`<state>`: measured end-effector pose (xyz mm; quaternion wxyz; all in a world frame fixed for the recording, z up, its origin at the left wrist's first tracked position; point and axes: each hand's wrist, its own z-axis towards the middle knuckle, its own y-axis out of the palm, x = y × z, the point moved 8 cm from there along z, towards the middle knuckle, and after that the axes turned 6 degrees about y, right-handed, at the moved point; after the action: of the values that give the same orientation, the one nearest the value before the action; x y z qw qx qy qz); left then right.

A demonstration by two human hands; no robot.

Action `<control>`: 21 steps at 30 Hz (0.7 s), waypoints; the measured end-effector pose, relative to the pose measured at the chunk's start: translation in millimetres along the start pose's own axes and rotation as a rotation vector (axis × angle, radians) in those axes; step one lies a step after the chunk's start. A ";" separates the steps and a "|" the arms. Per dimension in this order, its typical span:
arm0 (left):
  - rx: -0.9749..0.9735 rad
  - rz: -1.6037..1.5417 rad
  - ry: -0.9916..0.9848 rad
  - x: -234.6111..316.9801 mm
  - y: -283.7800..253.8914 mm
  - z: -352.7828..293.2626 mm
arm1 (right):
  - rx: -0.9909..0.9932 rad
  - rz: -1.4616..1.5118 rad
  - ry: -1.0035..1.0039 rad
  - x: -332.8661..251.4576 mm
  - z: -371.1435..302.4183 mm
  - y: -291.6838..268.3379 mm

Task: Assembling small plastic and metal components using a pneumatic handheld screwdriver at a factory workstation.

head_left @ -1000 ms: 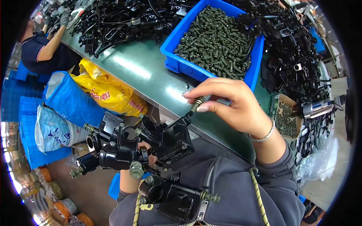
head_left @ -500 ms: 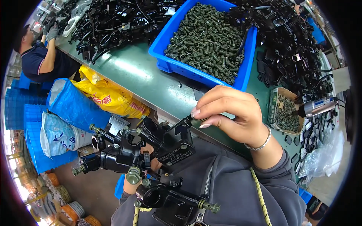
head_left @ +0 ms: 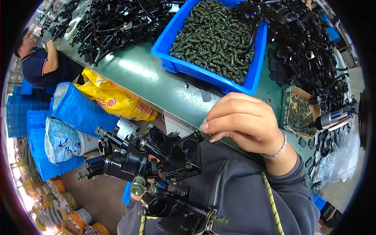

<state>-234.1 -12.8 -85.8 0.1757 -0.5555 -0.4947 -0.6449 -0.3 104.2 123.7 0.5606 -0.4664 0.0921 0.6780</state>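
Observation:
My left hand (head_left: pixel 138 196) is mostly hidden behind a cluster of black brake master cylinders (head_left: pixel 124 162); its bent fingers show between them and hold the bunch over my lap. Greenish bolts with washers (head_left: pixel 138 185) stick out of several cylinder ends. One cylinder (head_left: pixel 181 161), with a printed rectangular cover, points its end up to the right. At that end my right hand (head_left: pixel 244 121) pinches a dark bolt (head_left: pixel 199 136) between thumb and fingertips. The fingers cover most of the bolt. Another cylinder (head_left: pixel 168 203) hangs lower, against my grey jacket.
A blue bin (head_left: pixel 178 68) heaped with dark green bolts stands on the green table (head_left: pixel 131 80). Black parts (head_left: pixel 117 29) pile up behind it. At right are a small box of screws (head_left: pixel 299 117) and a power driver (head_left: pixel 335 117). Sacks (head_left: pixel 80 105) stand left; a co-worker (head_left: pixel 43 60) sits beyond.
My right hand has shifted slightly right, its fingers now curled closer round the bolt at the cylinder's end. Less of the bolt shows. The cylinder cluster has tilted a little.

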 end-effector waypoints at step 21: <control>0.147 0.555 -0.136 2.4 24.8 -0.2 | -0.272 -0.181 0.232 21.5 -15.8 11.5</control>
<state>-215.8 -23.3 -72.7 0.3516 -0.6971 -0.3801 -0.4959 -0.3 104.3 94.6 0.5367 -0.6191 0.0215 0.5729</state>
